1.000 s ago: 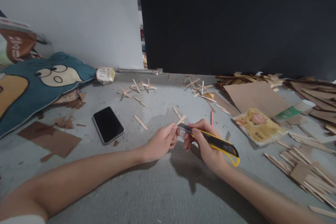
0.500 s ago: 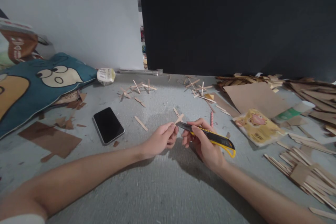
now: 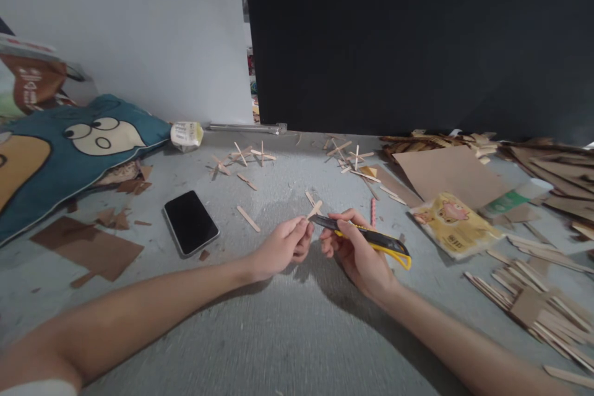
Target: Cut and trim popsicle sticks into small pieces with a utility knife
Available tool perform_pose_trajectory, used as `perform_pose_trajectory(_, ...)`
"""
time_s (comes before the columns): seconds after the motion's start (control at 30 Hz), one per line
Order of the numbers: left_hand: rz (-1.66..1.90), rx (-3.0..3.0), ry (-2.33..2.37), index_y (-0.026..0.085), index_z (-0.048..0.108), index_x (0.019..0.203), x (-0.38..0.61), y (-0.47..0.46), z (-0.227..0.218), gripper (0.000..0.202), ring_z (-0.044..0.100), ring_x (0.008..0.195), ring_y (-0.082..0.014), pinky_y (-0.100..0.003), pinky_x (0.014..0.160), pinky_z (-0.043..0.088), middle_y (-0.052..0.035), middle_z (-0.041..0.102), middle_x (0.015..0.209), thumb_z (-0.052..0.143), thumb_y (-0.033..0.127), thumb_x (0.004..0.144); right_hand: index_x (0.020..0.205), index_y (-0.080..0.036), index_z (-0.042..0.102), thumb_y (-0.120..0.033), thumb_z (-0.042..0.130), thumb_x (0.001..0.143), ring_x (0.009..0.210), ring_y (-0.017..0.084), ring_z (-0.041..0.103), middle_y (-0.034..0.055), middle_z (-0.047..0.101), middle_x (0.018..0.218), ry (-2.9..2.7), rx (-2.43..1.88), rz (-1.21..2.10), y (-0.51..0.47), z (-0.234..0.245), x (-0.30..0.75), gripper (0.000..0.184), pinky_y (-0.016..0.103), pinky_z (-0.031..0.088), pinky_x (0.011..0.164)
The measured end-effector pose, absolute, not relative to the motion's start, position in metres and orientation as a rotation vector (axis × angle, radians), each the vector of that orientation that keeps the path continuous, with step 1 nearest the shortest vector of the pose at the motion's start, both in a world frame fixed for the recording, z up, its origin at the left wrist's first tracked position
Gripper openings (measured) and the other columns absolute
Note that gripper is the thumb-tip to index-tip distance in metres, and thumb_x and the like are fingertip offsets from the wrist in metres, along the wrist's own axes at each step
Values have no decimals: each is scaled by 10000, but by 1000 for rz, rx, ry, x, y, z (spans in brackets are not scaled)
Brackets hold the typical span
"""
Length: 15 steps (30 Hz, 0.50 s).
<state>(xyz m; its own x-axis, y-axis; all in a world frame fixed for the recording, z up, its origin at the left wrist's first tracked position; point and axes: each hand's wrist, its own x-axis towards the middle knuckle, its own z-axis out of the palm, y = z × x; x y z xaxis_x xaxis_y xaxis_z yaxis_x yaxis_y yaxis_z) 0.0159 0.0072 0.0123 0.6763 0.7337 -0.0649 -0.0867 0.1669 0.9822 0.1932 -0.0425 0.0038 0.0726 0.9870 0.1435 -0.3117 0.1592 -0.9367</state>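
Note:
My left hand (image 3: 282, 249) pinches a short wooden stick (image 3: 315, 208) by its near end, so the stick points up and to the right. My right hand (image 3: 355, 250) grips a yellow and black utility knife (image 3: 371, 237), thumb on top. The knife's blade tip rests against the stick just beside my left fingertips. Both hands hover low over the grey floor (image 3: 278, 334), almost touching each other.
A black phone (image 3: 190, 221) lies left of my hands, beyond it a blue cartoon cushion (image 3: 60, 154). Loose sticks (image 3: 247, 218) scatter ahead. A yellow packet (image 3: 453, 224), brown cardboard (image 3: 448, 171) and stick piles (image 3: 533, 303) lie to the right. Brown card scraps (image 3: 88, 249) sit at the left.
The knife handle has dropped lower and flatter in my right hand. Both hands stay together at the same spot, the stick still pinched.

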Motion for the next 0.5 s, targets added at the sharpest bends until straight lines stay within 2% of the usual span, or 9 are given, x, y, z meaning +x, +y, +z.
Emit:
perform_pose_trajectory(0.4,639,1274,604,223,440,889,16,6,12,486,191,497,-66,-219,462,186,102,299,663,512,683,1027,976,-260,644,-432,647,999,539,168,642,-12,712,716,-995,-855,1224,-43,2,191,173,277,530,500)
perform_pose_trajectory(0.5,687,1296,644,223,444,908,19,3,8,519,220,526,-79,-223,486,206,96,295,683,481,729,1020,961,-259,668,-437,580,1031,616,185,654,9,706,780,-1092,-848,1010,-45,4,197,211,326,552,593)
